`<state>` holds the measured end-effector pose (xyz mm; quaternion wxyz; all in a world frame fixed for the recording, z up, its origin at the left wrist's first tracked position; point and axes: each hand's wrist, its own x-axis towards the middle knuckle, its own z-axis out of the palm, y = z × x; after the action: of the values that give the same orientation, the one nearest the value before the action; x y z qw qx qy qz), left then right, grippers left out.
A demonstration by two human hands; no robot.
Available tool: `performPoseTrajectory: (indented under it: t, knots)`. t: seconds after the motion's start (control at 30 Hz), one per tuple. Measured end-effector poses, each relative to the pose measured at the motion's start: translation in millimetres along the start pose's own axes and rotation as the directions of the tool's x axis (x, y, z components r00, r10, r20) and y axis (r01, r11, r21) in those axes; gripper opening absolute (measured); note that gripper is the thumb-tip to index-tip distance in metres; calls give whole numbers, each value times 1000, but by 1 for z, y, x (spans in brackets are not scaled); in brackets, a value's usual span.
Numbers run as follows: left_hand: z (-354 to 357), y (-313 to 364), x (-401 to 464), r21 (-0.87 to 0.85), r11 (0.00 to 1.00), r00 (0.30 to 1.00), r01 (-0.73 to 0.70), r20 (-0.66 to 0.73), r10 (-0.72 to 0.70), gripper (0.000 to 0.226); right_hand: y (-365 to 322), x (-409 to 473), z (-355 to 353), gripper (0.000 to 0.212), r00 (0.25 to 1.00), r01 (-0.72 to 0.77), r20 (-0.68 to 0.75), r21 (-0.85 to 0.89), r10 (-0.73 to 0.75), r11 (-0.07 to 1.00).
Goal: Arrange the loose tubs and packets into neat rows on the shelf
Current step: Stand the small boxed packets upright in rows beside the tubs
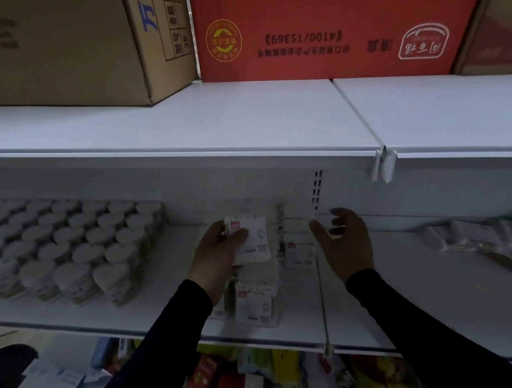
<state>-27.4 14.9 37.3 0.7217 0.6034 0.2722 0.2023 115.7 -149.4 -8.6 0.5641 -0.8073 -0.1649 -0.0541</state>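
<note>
To the far left of the fingers, white-lidded tubs [61,246] stand in tidy rows on the white shelf [171,304]. The left hand [220,256] grips a small packet [250,236], thumb across its front, fingers curled behind, held above a column of matching packets [257,293] that runs toward the shelf edge. Just right of that, the right hand [344,241] hovers with fingers loosely spread, holding nothing. Further right, loose packets [492,239] lie scattered and blurred. Judged risk: setting the packet down askew could nudge the front packet over the edge.
</note>
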Motion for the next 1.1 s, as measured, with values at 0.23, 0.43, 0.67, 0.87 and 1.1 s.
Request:
performPoseTrajectory:
  t: [0.23,0.43,0.67,0.87,1.1]
  knots:
    - [27,0,-8,67,998,984,12,175,-23,43,-43,-17,-11,8,956,-17,290,178,-36,984]
    - [37,2,-10,104,994,970,-16,242,-9,26,-41,-19,-20,24,886,-187,453,160,96,969]
    - [24,6,3,497,838,966,-227,227,127,34,-16,-10,-29,32,935,-169,342,183,98,969]
    - [-20,-13,21,941,76,943,-329,323,84,95,31,-15,-38,36,968,-37,240,-145,71,989]
    - [-26,-35,28,952,-14,952,-307,307,-11,117,44,-17,-10,37,929,13,360,-278,92,960]
